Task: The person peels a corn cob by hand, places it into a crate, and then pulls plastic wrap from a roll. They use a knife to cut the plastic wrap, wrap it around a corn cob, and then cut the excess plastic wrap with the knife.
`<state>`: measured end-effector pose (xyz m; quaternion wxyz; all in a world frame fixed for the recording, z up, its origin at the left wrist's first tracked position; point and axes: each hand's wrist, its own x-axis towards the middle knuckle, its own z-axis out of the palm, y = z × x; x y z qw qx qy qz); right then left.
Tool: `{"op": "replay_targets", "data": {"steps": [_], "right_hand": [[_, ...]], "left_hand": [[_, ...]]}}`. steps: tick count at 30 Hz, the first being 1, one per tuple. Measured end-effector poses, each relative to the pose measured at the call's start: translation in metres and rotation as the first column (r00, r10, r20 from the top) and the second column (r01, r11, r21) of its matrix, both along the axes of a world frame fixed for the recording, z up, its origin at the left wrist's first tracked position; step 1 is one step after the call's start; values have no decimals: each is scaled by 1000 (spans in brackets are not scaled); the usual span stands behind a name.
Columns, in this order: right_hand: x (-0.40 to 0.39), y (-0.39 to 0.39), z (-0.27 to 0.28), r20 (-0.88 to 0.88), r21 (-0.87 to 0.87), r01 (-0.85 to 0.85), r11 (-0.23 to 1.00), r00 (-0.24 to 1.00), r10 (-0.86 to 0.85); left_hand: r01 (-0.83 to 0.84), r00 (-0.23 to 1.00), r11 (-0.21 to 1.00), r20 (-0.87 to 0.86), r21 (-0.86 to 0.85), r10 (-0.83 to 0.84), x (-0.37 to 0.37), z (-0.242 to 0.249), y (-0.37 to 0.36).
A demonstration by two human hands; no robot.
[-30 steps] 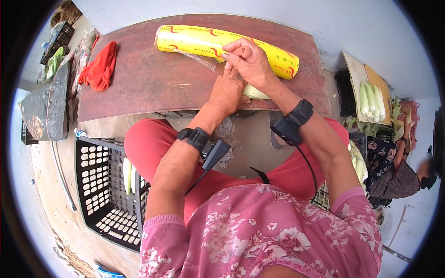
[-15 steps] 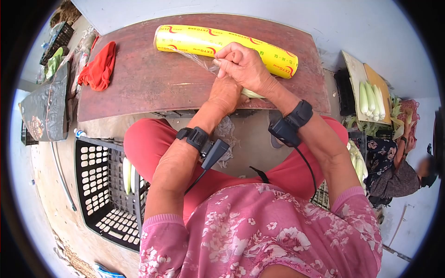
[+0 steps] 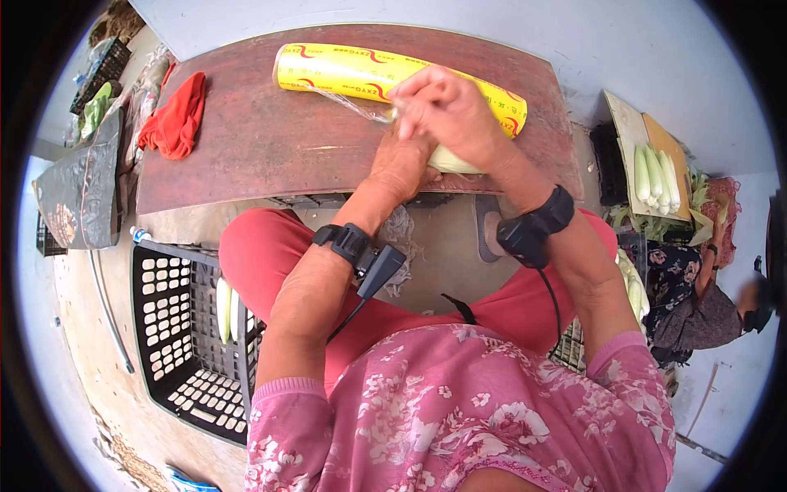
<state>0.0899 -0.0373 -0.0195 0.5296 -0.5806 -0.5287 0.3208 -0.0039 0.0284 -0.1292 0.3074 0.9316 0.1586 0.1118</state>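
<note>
My left hand (image 3: 399, 168) is closed round a long pale green vegetable (image 3: 452, 162) at the near edge of the table; much of it hides beneath my hands. Over it my right hand (image 3: 451, 115), slightly blurred, has its fingers curled at the vegetable's far tip. A twisted strand of clear cling film (image 3: 348, 104) runs from the roll to these fingers, which appear to pinch it. Behind my hands lies the yellow printed cling film roll (image 3: 344, 70).
The dark red table (image 3: 246, 123) carries a red cloth (image 3: 175, 119) on its left. A black crate (image 3: 193, 328) with pale vegetables stands by my left knee. At right, more vegetables (image 3: 656, 176) lie on a board, near another person (image 3: 697, 303).
My right hand has moved right and its fingers have turned over the vegetable's tip. More of the vegetable shows beneath it. The film strand looks narrower; my left hand has hardly moved.
</note>
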Motion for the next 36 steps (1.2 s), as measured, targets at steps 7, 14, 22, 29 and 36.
{"op": "replay_targets", "data": {"steps": [7, 14, 22, 29, 36], "right_hand": [[39, -14, 41, 183, 272, 102, 957, 971, -156], [20, -16, 41, 219, 190, 143, 971, 958, -184], [26, 3, -19, 137, 91, 58, 994, 988, -70], [19, 7, -26, 173, -3, 100, 995, 980, -98], [17, 8, -29, 235, -24, 103, 994, 967, -94]], "left_hand": [[-4, 999, 983, 35, 184, -3, -1, 8, -2], [38, 997, 989, -66, 140, -29, -1, 10, -2], [49, 998, 987, 24, 153, -54, 2, 3, 0], [43, 999, 990, 16, 131, -46, 0, 8, -1], [26, 1000, 991, -10, 132, -25, 0, 8, -3]]}}
